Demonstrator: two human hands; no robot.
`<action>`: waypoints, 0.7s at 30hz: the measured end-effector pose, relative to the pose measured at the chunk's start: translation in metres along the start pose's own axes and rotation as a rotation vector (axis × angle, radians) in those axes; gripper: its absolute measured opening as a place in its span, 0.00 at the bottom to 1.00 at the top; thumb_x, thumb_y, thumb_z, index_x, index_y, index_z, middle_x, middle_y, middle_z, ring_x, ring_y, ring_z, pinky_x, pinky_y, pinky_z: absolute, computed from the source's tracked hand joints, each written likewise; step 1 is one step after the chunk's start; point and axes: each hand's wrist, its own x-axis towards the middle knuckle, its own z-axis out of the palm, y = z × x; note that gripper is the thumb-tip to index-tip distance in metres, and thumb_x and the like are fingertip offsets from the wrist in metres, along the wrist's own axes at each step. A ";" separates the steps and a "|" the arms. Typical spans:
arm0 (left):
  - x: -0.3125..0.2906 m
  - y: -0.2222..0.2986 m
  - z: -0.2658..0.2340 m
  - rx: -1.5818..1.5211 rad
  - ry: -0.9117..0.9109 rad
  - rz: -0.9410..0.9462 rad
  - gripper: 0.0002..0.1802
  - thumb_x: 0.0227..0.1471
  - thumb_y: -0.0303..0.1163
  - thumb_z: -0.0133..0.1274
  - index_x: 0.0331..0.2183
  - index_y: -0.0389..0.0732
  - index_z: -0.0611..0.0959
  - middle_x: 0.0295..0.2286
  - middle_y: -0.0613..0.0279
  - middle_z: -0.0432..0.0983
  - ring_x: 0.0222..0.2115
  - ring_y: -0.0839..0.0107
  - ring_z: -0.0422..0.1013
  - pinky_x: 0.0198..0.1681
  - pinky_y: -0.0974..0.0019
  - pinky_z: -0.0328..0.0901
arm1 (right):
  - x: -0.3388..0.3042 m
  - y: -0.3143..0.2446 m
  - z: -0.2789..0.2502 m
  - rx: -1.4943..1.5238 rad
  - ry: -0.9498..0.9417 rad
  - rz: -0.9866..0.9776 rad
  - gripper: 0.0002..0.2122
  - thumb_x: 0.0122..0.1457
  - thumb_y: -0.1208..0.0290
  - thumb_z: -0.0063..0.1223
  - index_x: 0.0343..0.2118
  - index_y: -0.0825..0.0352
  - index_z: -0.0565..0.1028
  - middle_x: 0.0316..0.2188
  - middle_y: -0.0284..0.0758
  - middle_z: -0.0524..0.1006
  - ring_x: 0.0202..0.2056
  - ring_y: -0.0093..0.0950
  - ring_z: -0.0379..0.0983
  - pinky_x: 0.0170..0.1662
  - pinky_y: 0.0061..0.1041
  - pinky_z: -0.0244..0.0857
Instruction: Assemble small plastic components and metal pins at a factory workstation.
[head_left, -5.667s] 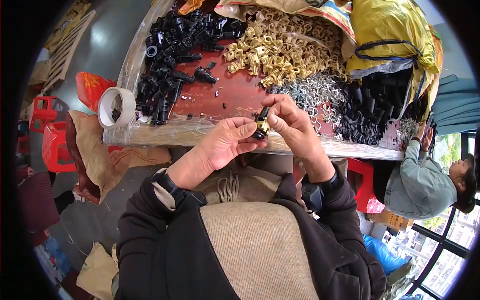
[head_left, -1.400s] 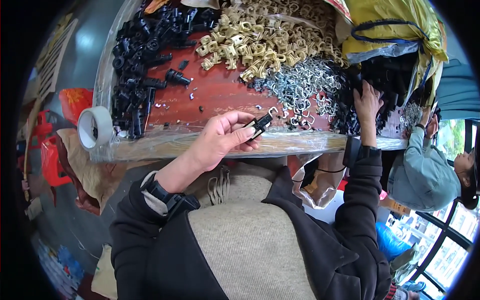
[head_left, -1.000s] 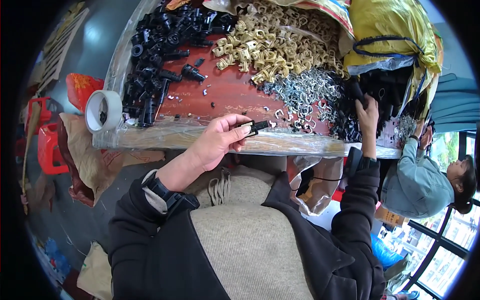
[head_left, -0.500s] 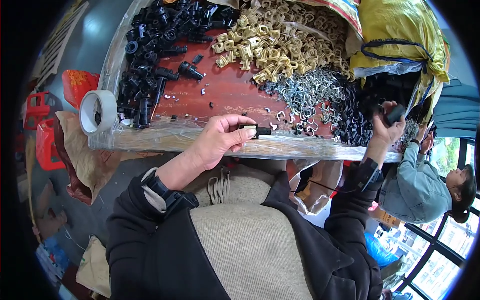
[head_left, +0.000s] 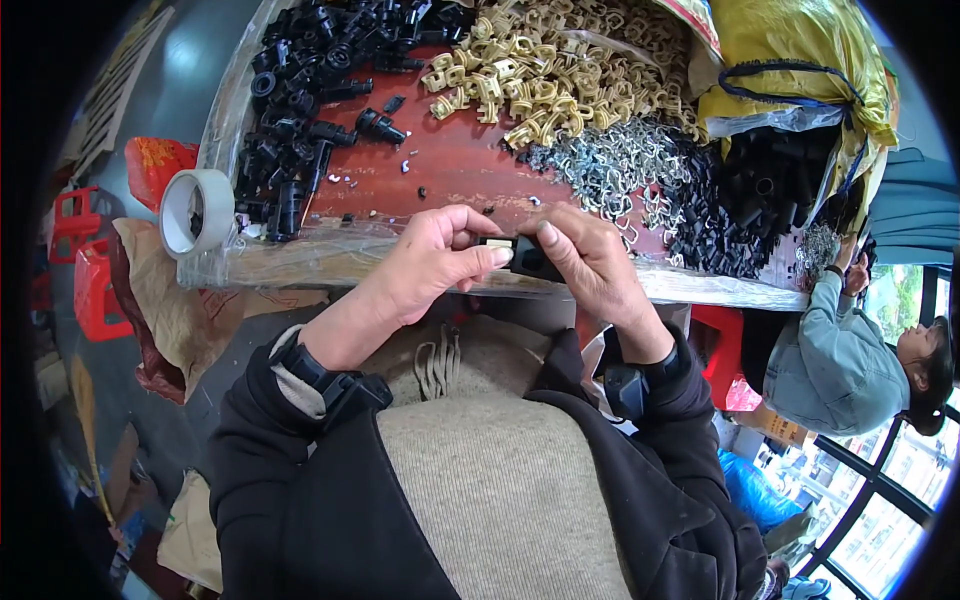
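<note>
My left hand (head_left: 437,257) is closed on a small black plastic fitting with a cream-coloured part (head_left: 498,243) showing on it. My right hand (head_left: 597,262) grips a black tubular plastic piece (head_left: 533,262). The two pieces meet end to end above the table's near edge; fingers hide how far one sits in the other. Beyond my hands lie a heap of cream plastic clips (head_left: 560,75), a pile of small metal clips (head_left: 625,165) and small black parts (head_left: 715,225). To the left are black fittings (head_left: 300,100).
The red tabletop (head_left: 455,165) has a plastic-wrapped rim. A tape roll (head_left: 197,215) stands at its left corner. On the right, a yellow sack (head_left: 800,50) opens over black tubular pieces (head_left: 770,185). Another person (head_left: 845,345) works at the right end. Red stools (head_left: 95,290) stand at left.
My right hand has come left from near the sack with the black tubular piece, bringing it against the fitting. My left hand has barely moved.
</note>
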 end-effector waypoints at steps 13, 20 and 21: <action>-0.010 0.004 -0.001 0.102 -0.075 -0.092 0.12 0.41 0.29 0.53 0.30 0.33 0.72 0.18 0.65 0.69 0.17 0.81 0.65 0.22 0.80 0.62 | -0.004 -0.005 0.017 0.105 0.043 0.163 0.17 0.57 0.62 0.34 0.26 0.73 0.69 0.19 0.34 0.67 0.23 0.21 0.62 0.27 0.18 0.56; 0.002 0.007 -0.002 0.037 -0.043 -0.109 0.13 0.41 0.28 0.53 0.31 0.34 0.71 0.21 0.65 0.70 0.21 0.80 0.66 0.23 0.78 0.63 | 0.003 0.003 0.013 0.072 -0.008 0.230 0.18 0.54 0.58 0.37 0.30 0.73 0.69 0.24 0.36 0.69 0.28 0.24 0.64 0.33 0.20 0.58; 0.003 0.008 -0.001 -0.010 -0.014 -0.102 0.13 0.41 0.28 0.53 0.32 0.34 0.71 0.22 0.65 0.70 0.21 0.80 0.66 0.23 0.78 0.62 | 0.004 0.002 0.011 0.040 -0.006 0.118 0.20 0.52 0.56 0.40 0.32 0.72 0.68 0.27 0.37 0.68 0.31 0.27 0.64 0.35 0.22 0.57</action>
